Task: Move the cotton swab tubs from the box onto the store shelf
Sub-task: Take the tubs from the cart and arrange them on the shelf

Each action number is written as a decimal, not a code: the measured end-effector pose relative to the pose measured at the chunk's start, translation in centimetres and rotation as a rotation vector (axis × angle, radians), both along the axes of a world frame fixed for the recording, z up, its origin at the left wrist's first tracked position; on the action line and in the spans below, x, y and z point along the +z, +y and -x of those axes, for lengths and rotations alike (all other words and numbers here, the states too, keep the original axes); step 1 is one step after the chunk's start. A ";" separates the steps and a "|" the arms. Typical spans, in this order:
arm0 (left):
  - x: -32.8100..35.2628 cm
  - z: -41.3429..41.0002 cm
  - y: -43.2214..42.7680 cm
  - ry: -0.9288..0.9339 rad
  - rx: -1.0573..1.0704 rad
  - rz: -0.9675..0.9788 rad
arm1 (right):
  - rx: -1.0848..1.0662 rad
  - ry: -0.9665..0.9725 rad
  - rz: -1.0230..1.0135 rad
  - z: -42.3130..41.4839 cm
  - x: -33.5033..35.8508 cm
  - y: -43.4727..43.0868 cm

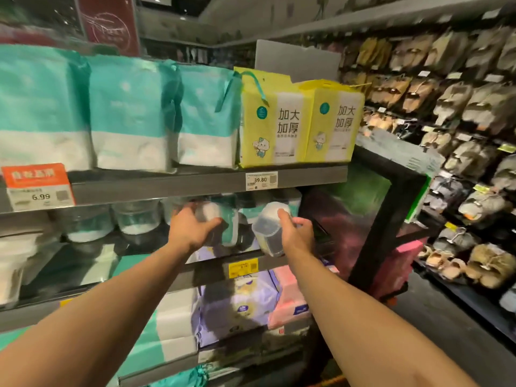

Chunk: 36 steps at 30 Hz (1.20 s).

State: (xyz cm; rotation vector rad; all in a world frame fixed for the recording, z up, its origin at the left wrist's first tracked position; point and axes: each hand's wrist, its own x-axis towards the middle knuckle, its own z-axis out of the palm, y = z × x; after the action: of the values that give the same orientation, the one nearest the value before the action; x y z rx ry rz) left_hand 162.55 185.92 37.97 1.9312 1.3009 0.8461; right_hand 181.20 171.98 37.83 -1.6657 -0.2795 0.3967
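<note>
Both my arms reach to the middle shelf (156,268) of a store rack. My left hand (190,229) grips a clear cotton swab tub (210,212) with a white lid, held inside the shelf opening. My right hand (296,233) grips a second clear tub (268,230), tilted with its white lid pointing up and away, at the shelf's front edge. Two more clear tubs (136,217) stand on the same shelf to the left. The box is out of view.
The shelf above carries teal and white packs (131,113) and yellow packs (275,121), with price tags (261,180) on its edge. Below are purple and pink tissue packs (240,300). A dark frame (391,208) stands right of the rack, and slippers (474,263) line the far right aisle wall.
</note>
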 end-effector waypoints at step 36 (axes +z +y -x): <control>-1.8 -3.6 6.0 0.576 -0.281 -0.384 | 0.452 -0.128 0.064 -7.8 -2.2 8.6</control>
State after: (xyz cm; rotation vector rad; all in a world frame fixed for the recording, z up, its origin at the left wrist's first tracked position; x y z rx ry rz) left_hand 166.18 191.97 36.15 2.7272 1.1794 0.4261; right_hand 189.00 180.60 35.67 -1.6888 -0.7519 0.6404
